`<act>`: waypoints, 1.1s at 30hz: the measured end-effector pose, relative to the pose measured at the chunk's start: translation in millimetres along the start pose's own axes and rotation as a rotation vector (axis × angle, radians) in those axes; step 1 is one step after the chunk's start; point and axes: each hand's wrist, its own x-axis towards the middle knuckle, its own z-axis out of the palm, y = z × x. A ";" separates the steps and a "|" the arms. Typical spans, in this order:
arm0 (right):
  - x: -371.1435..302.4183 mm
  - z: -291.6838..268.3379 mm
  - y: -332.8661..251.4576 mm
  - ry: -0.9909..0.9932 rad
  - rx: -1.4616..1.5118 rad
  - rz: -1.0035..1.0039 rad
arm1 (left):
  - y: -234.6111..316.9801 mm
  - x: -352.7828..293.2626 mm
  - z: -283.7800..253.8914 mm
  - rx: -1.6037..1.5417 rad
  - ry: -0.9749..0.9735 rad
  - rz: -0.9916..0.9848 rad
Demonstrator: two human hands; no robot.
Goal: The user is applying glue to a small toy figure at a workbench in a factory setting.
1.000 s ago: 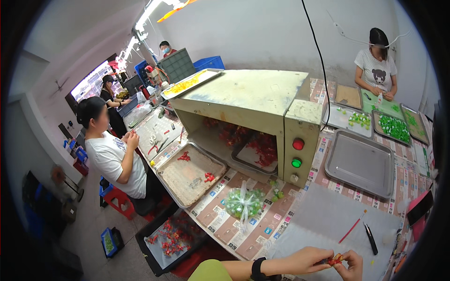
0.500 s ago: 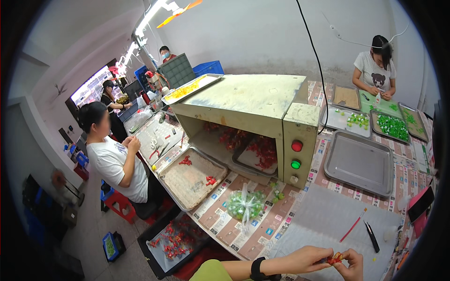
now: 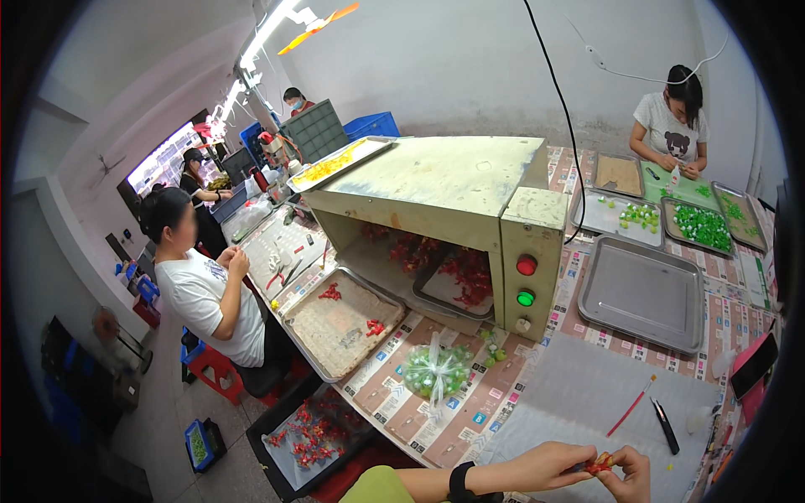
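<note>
At the lower right, my left hand (image 3: 549, 465) and my right hand (image 3: 631, 476) meet above the white sheet's near edge. Between their pinched fingertips is a small red and yellow flower-like piece (image 3: 600, 464); both hands are closed on it. My fingers partly cover it, so its exact shape is hard to make out. A black wristband (image 3: 461, 482) circles my left wrist, below a yellow-green sleeve (image 3: 390, 486). Beyond my hands, a thin red brush-like stick (image 3: 631, 407) and black tweezers (image 3: 665, 426) lie on the white sheet (image 3: 570, 394).
A cream oven-like machine (image 3: 436, 180) stands mid-table, with red pieces inside. Around it are a knotted bag of green pieces (image 3: 436, 371), a tray with red pieces (image 3: 335, 335), a bare metal tray (image 3: 641, 293) and a phone (image 3: 755, 366). Co-workers sit left (image 3: 205, 289) and far right (image 3: 671, 126).
The view has shifted very slightly. My hands keep their place, still pinching the red and yellow piece.
</note>
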 end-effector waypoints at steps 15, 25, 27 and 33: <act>5.6 6.5 -7.4 -0.011 -0.003 0.019 | -5.8 -4.6 -1.9 -0.007 0.033 -0.010; 3.3 8.0 1.4 -0.034 -0.030 0.008 | -9.0 -9.6 1.1 -0.009 0.007 -0.075; -2.9 11.3 11.1 0.041 0.000 0.019 | -6.3 -10.2 3.8 0.016 -0.005 -0.074; -5.9 18.2 16.9 0.142 -0.023 0.027 | -7.7 -12.7 1.0 0.058 -0.005 -0.017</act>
